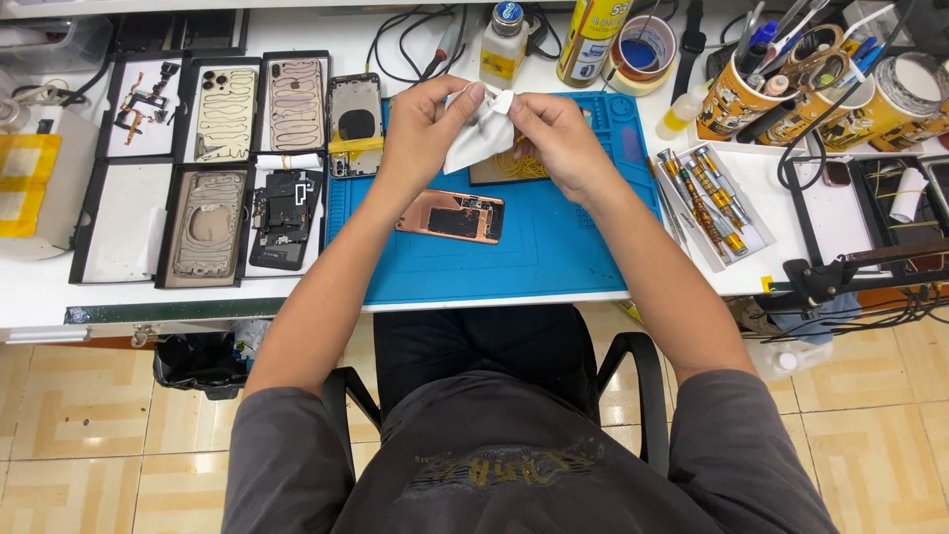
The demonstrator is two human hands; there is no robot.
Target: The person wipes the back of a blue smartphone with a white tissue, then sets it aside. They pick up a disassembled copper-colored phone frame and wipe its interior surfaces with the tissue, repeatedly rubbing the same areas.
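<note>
Right now you hold a small white cloth (476, 133) up between both hands above the blue work mat (554, 247): your left hand (420, 124) pinches its upper edge with thumb and forefinger, and your right hand (559, 138) grips the corner just beside it, so both hands are closed on the cloth. It looks as if you are unfolding or readying the cloth, a wiping step by my reading. The copper-coloured phone chassis (451, 216) lies flat on the mat, below your left wrist and apart from both hands. Bringing the cloth to it would call for a lowering of the hands and one hand freed to steady the part. A second piece with yellowish wiring (514, 168) sits behind your hands and is mostly hidden, so I cannot tell what it is. The trays of phone backs (227, 114) at the left are plain enough, but the cups of tools (751, 94) at the top right are cut off by the frame edge
</note>
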